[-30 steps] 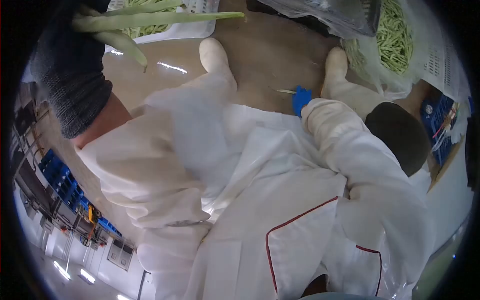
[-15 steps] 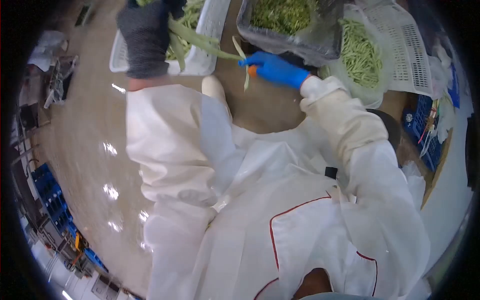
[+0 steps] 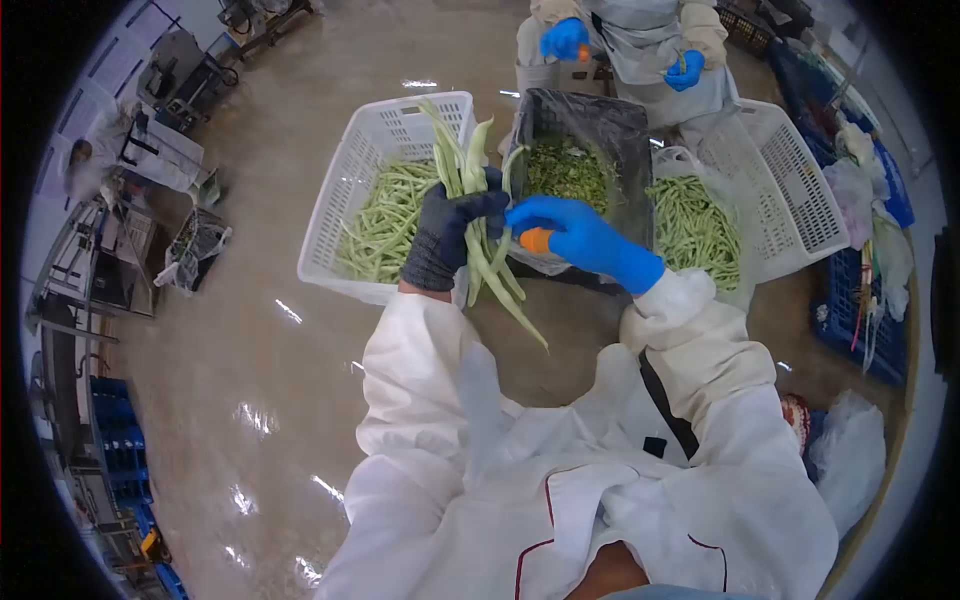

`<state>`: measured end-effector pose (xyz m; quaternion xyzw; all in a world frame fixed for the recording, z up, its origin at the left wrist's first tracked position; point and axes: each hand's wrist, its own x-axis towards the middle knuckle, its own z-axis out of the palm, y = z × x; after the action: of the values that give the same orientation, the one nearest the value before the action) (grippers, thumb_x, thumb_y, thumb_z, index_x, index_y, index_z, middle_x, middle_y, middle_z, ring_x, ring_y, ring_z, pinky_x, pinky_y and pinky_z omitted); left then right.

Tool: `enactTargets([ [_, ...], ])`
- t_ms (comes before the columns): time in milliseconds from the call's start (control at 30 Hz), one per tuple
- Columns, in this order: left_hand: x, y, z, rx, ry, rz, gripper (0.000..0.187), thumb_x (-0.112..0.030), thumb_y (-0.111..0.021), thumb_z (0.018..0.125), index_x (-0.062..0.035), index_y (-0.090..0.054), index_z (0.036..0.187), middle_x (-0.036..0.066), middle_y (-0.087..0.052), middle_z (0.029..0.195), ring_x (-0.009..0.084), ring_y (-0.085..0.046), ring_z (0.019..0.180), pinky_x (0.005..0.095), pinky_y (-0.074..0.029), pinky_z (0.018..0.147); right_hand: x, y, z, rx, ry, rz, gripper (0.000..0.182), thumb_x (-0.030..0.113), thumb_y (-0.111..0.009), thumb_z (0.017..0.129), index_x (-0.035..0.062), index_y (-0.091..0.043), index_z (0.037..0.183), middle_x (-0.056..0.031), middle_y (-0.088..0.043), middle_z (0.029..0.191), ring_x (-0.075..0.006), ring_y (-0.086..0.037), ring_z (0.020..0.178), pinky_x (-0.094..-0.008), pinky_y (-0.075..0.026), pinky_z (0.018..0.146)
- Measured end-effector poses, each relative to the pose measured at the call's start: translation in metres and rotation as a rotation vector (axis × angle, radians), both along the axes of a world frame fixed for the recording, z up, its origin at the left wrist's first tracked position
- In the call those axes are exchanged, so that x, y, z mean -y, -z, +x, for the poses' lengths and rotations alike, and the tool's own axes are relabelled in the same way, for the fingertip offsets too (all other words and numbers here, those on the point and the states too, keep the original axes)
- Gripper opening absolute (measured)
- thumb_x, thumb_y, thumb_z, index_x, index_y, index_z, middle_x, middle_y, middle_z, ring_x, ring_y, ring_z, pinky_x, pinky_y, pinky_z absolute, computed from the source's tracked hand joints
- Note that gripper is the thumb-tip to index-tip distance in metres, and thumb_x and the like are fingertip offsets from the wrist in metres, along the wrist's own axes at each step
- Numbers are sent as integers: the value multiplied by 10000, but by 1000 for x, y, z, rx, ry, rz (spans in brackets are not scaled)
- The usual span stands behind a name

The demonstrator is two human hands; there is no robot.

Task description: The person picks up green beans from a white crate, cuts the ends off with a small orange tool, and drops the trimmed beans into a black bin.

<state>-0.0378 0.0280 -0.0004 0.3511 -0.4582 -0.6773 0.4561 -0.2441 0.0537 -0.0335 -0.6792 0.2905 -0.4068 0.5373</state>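
My left hand (image 3: 452,228), in a dark grey glove, is closed round a bunch of long green beans (image 3: 478,165) that stick out above and below it. Close on its right, my right hand (image 3: 580,237), in a blue glove, is closed with an orange-handled tool (image 3: 536,240) in its grip; the tool's working end cannot be made out. Its fingertips are at one bean at the side of the bunch. Behind my left hand stands a white basket (image 3: 325,225) of beans. A black-lined crate (image 3: 632,120) beyond my right hand holds green scraps.
Across the crate a co-worker in white (image 3: 650,50) has blue-gloved hands. To the right are a clear bag of beans (image 3: 697,232), a tilted white basket (image 3: 790,190) and a blue crate (image 3: 850,325). Another person (image 3: 110,140) is at the far left.
The view has shifted, so the baskets sit lower and the co-worker shows. My left hand has come from the white basket towards my right hand, with the beans now upright between them.
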Motion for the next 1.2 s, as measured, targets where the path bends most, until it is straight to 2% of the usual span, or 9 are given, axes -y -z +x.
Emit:
enactTargets([
  [133, 5, 6, -10, 72, -67, -21, 324, -37, -678, 737, 42, -599, 1041, 108, -640, 772, 185, -593, 578, 298, -475, 549, 14, 6, -8, -128, 110, -95, 272, 45, -628, 840, 29, -640, 1111, -112, -682, 995, -162, -651, 881, -315, -523, 805],
  [267, 9, 11, -14, 248, -91, -63, 273, -14, -692, 726, 31, -623, 986, 104, -653, 754, 165, -584, 549, 286, -465, 524, 13, -19, -12, -221, 665, -322, 240, 87, -654, 821, 49, -637, 1057, -139, -670, 973, -281, -660, 815, -384, -519, 714],
  [367, 10, 13, -15, 350, -92, -70, 236, -4, -700, 719, 26, -637, 945, 97, -653, 733, 155, -580, 533, 280, -461, 508, 22, -26, -24, -359, 583, -767, 234, 121, -653, 805, 52, -630, 1027, -130, -659, 937, -320, -638, 820, -440, -499, 726],
  [567, 3, 11, -20, 416, -44, -64, 289, 15, -702, 696, 25, -635, 977, 83, -646, 739, 155, -586, 550, 284, -471, 516, 28, 0, -28, -737, 557, -1002, 263, 121, -632, 770, 62, -655, 1025, -110, -607, 812, -339, -591, 746, -464, -464, 674],
  [667, 1, 11, -24, 296, 10, -57, 349, 18, -697, 690, 22, -618, 1030, 98, -649, 795, 164, -595, 580, 292, -482, 529, 20, -3, -19, -480, 568, -637, 322, 26, -597, 771, 42, -652, 1089, -150, -642, 926, -324, -612, 842, -387, -474, 751],
  [767, -3, 12, -28, 107, -2, -23, 368, 14, -682, 704, 18, -608, 1065, 107, -650, 840, 173, -607, 616, 295, -498, 558, 29, -1, -15, 209, 327, -11, 240, 88, -563, 801, 9, -681, 993, -175, -681, 878, -354, -642, 750, -431, -501, 701],
  [867, 4, 16, -17, -9, -55, -48, 357, 9, -665, 731, 15, -607, 1083, 85, -646, 834, 181, -622, 654, 292, -518, 607, 43, 21, -23, -64, 241, 82, 291, 91, -554, 802, 34, -686, 1055, -224, -685, 929, -366, -657, 750, -423, -514, 718],
  [1067, 26, 11, 36, -336, -349, -111, 355, -26, -596, 820, 18, -550, 1169, 113, -617, 912, 172, -585, 681, 311, -509, 649, 39, 50, -51, -878, 695, -418, 349, 99, -563, 790, 131, -704, 1108, -212, -681, 972, -368, -649, 809, -430, -518, 760],
  [1200, 25, 15, 33, -573, -339, -96, 394, -12, -586, 853, -4, -504, 1238, 126, -603, 1100, 164, -581, 760, 320, -511, 682, 40, 27, -31, -420, 355, -91, 357, 97, -582, 814, 103, -684, 1156, -169, -693, 1024, -273, -667, 875, -371, -516, 815],
])
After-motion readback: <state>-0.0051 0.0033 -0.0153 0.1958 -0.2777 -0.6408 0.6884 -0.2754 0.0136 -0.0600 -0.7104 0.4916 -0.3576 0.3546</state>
